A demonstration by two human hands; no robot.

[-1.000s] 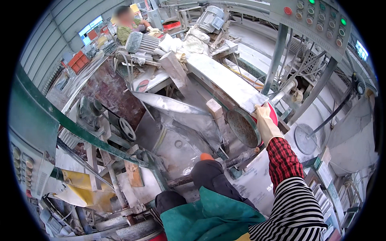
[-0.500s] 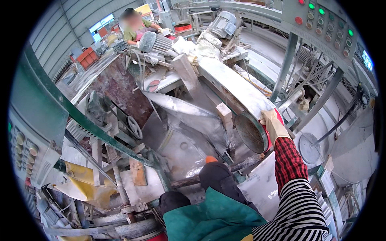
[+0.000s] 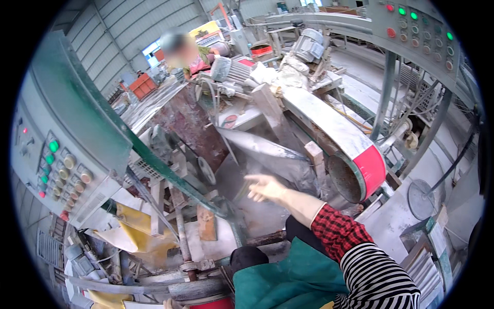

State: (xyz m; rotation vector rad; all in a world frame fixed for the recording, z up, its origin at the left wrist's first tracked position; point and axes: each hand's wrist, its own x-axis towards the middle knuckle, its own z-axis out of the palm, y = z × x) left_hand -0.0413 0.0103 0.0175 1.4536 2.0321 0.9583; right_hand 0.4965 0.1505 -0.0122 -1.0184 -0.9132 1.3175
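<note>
one right hand (image 3: 265,188), open and empty, near one red-ended guard (image 3: 360,172)

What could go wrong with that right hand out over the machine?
The bare right hand, open and holding nothing, reaches toward the dusty grey sheet-metal guard, close to the round blade housing with the red rim; a slip could bring fingers there. The loose red checked cuff might snag on nearby parts.

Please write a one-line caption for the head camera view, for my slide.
Right hand reaches out open and empty beside a dusty belt guard with a red end.
</note>
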